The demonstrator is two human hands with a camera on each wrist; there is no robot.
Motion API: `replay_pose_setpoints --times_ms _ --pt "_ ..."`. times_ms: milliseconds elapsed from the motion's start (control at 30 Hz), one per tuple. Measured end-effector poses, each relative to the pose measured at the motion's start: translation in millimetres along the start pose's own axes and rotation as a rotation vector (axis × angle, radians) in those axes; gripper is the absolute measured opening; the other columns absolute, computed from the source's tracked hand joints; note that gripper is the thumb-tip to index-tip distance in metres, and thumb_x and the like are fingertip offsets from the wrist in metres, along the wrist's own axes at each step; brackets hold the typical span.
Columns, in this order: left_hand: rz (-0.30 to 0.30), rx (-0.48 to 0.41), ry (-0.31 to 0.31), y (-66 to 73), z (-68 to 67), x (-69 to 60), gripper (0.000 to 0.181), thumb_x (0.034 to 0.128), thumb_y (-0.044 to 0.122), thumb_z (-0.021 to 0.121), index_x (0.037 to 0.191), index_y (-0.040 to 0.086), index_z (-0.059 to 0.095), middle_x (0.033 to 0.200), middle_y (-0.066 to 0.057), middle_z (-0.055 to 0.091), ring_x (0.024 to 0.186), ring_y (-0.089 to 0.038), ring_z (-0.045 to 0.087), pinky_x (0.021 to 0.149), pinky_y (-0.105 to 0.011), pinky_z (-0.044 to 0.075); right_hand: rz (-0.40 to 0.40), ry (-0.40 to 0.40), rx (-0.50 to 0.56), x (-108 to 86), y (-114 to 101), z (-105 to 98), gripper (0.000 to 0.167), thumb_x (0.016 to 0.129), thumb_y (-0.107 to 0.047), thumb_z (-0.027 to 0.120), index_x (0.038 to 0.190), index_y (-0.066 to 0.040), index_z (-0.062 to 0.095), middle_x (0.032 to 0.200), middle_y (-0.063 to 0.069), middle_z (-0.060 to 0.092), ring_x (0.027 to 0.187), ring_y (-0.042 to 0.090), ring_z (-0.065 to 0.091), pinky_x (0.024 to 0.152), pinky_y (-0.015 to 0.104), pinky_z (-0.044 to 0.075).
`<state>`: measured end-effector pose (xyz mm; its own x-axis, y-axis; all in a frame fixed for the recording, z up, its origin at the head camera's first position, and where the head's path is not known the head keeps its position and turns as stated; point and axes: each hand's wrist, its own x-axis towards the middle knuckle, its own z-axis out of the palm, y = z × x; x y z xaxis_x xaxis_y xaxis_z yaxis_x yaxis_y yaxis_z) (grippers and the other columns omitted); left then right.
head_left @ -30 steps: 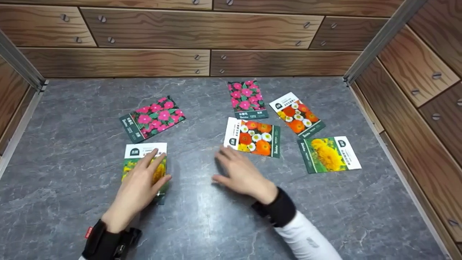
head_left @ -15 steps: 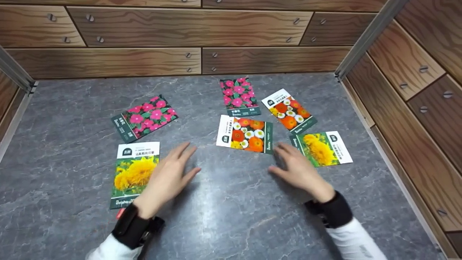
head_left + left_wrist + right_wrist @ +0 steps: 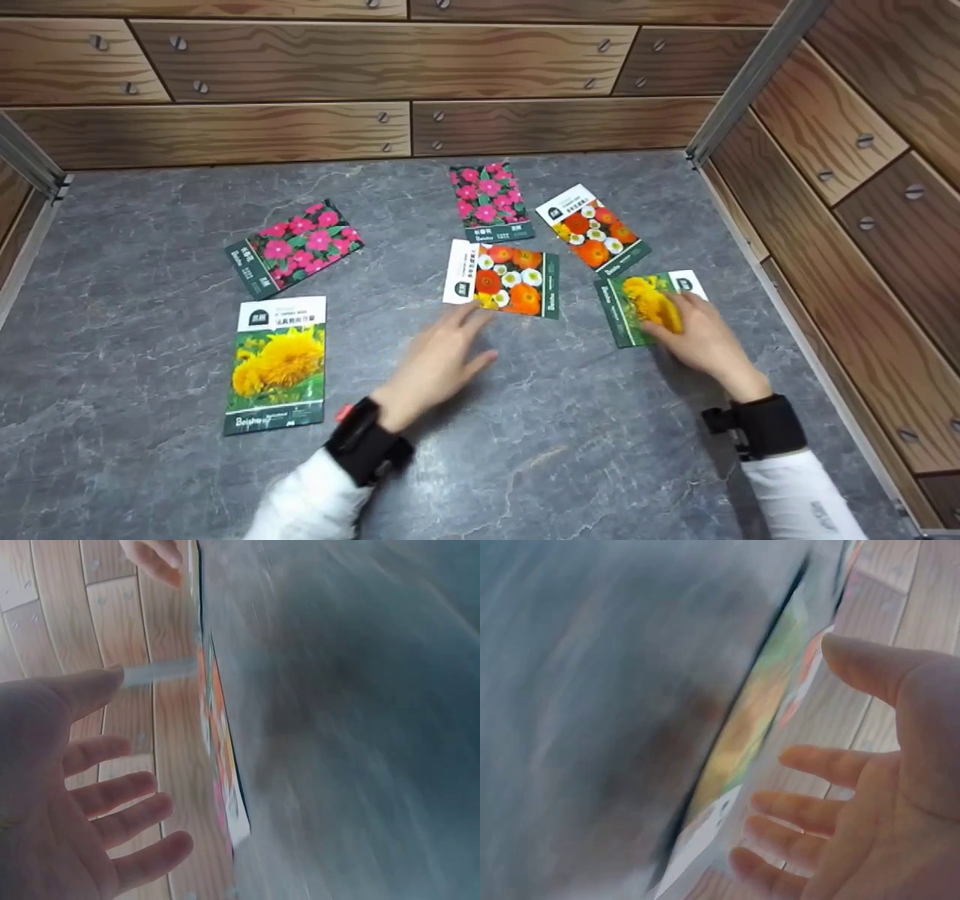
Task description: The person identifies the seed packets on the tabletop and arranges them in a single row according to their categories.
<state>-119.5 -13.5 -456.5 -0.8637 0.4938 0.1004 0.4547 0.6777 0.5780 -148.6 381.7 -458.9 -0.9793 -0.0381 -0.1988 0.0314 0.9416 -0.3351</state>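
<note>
My right hand [image 3: 701,337] is over the right-hand yellow-flower seed packet [image 3: 616,311], covering part of it. The right wrist view shows that hand [image 3: 855,802] with its fingers spread and apart from the packet [image 3: 746,724]. My left hand [image 3: 439,360] hovers by the lower edge of an orange-and-white flower seed packet [image 3: 521,279]. Loosely extended fingers with nothing between them appear on the left hand [image 3: 97,802] in the left wrist view. Another yellow-flower seed packet [image 3: 277,367] lies flat at the left, touched by neither hand.
Two pink-flower seed packets [image 3: 300,246] lie farther back, one at left and one near the middle [image 3: 489,199]. A second orange-and-white packet [image 3: 596,232] lies slanted at right. Wood-patterned walls [image 3: 285,127] bound the grey marbled surface [image 3: 150,240].
Both hands have moved right. The left hand has left the left yellow-flower packet; the right hand has passed from the middle orange packet to the right yellow-flower packet. The view shifted slightly.
</note>
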Motion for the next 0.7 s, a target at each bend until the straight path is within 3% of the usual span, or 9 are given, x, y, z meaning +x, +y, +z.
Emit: replay_pose_setpoints --times_ms 133,267,500,700 --pt "0.027 0.025 -0.049 19.0 18.6 21.2 0.06 0.1015 0.036 0.069 0.154 0.012 0.052 0.165 -0.019 0.045 0.15 -0.037 0.05 0.122 -0.057 0.046 0.093 -0.015 0.002 1.3 25 -4 0.091 0.104 -0.051 0.058 0.159 0.014 0.026 0.158 0.05 0.022 0.144 0.07 0.027 0.119 0.081 0.026" --pt "0.045 0.056 -0.093 36.2 39.8 40.4 0.06 0.1028 0.037 0.066 0.154 0.012 0.051 0.166 -0.016 0.044 0.151 -0.033 0.05 0.124 -0.052 0.045 0.144 -0.027 0.0 1.6 36 -3 0.093 0.105 -0.051 0.056 0.159 0.017 0.021 0.157 0.052 0.022 0.143 0.07 0.027 0.12 0.08 0.027" --pt "0.054 0.101 -0.14 61.5 69.9 61.2 0.056 0.1032 0.038 0.066 0.152 0.013 0.054 0.165 -0.015 0.046 0.152 -0.031 0.049 0.124 -0.052 0.045 0.153 -0.043 -0.029 -2.0 24 2 0.097 0.102 -0.055 0.059 0.16 0.014 0.022 0.157 0.051 0.024 0.143 0.07 0.029 0.116 0.083 0.03" --pt "0.083 0.145 -0.186 81.5 87.2 72.5 0.06 0.1039 0.039 0.065 0.157 0.016 0.049 0.171 -0.011 0.038 0.158 -0.028 0.041 0.121 -0.051 0.049 0.127 -0.016 -0.044 -9.3 10 2 0.1 0.096 -0.049 0.069 0.159 0.015 0.024 0.153 0.052 0.031 0.137 0.07 0.038 0.111 0.082 0.037"
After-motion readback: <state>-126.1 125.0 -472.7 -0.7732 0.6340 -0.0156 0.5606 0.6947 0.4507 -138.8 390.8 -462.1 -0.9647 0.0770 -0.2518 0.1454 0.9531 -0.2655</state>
